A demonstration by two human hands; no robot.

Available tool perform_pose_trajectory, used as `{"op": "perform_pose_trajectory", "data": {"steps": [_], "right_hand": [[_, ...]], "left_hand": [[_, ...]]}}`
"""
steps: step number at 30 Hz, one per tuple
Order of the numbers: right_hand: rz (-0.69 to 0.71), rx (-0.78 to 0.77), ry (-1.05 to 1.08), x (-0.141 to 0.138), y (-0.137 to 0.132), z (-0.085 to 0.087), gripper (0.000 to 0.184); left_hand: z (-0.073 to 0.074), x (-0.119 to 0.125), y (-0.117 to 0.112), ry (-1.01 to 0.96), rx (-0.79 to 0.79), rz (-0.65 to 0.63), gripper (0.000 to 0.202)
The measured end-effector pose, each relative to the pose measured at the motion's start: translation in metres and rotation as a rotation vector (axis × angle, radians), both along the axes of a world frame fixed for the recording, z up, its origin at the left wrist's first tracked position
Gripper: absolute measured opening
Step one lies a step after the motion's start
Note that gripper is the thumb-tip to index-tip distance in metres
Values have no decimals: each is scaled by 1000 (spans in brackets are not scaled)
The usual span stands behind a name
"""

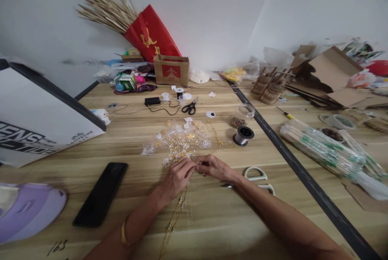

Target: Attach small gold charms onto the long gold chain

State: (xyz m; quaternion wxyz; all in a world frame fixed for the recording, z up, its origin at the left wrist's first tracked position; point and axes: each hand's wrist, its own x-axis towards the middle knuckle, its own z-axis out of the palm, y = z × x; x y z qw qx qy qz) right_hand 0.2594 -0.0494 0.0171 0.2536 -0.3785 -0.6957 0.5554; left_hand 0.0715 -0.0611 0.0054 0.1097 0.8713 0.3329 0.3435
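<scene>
My left hand [179, 175] is closed in a pinch, with a gold beaded chain [176, 215] trailing from under it toward the table's front edge. My right hand [214, 168] meets it fingertip to fingertip, also pinched; whatever sits between those fingers is too small to make out. Just beyond both hands lies a spread of gold and transparent beads [178, 145] with small plastic bags. A short gold chain [216, 133] rests to the right of this pile. White-handled scissors [256, 174] lie partly beneath my right forearm. A spool of fine wire or thread [243, 135] stands beyond my right hand.
A black phone [101, 193] and a purple visor [33, 211] lie at left, near a white box [45, 118]. Behind the beads are black scissors [190, 106] and a jar of beads [242, 115]. Wrapped sticks [321, 143] lie at right, past a black strip [281, 151].
</scene>
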Motion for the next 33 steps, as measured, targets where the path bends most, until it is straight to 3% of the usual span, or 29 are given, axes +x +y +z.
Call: {"op": "perform_pose_trajectory", "data": {"steps": [10,22,26,33], "right_hand": [[-12,39,-48,-1,-1,4,31],[-38,259,-183,-2,-2,-1,20],[-90,342,-237,-4,-4,0,16],[-135,445,-201,-5,-5,0,12]], "left_hand": [[-5,-1,0,11,-24,11,17],[-4,0,0,29,-125,44,17],[-1,1,3,-29,-250,101,14],[1,3,9,-212,-629,154,10]]}}
